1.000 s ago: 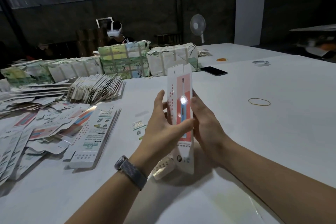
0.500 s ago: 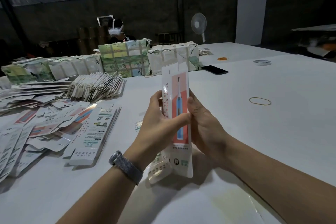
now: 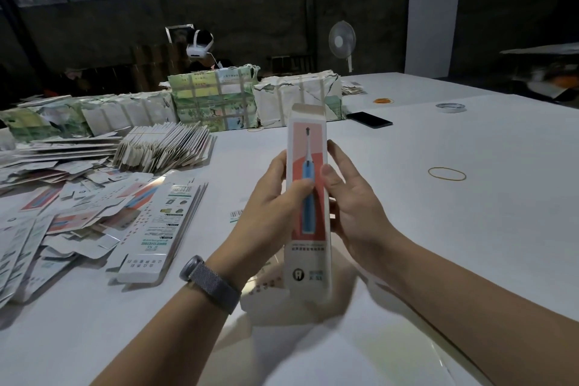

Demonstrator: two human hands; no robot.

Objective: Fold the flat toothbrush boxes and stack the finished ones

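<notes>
At your far left lies a loose heap of flat toothbrush boxes (image 3: 47, 213) — thin printed card, white with coral and teal patches, too many and too overlapped to count. Behind them stand wrapped bundles (image 3: 216, 100), about five blocks in torn paper bound with pale straps. In front of those leans one fanned row of flat blanks (image 3: 163, 147) on edge. Nearer you sits one neat stack of flats (image 3: 159, 226), long rectangles with a barcode at the far end.

On your left wrist is one watch (image 3: 208, 282) with a grey mesh band. Your left hand (image 3: 272, 200) grips the one toothbrush box (image 3: 308, 197) you hold upright above the white table (image 3: 470, 229), its thumb pressed on the front face and its fingers curled behind the left edge. The box is a tall, narrow cardboard sleeve, coral front panel with a blue toothbrush printed on it, top flap standing open, lower end blurred. Your right hand (image 3: 351, 207) clasps the right edge, thumb on the front, fingers wrapped behind.

Further right the table is smooth and matte. On it lie one dark phone (image 3: 369, 120), one orange bunch of rubber bands (image 3: 383, 100), one roll of tape (image 3: 450, 107) and one single yellow rubber band (image 3: 446, 173) — a thin oval loop, well apart from your hands.
</notes>
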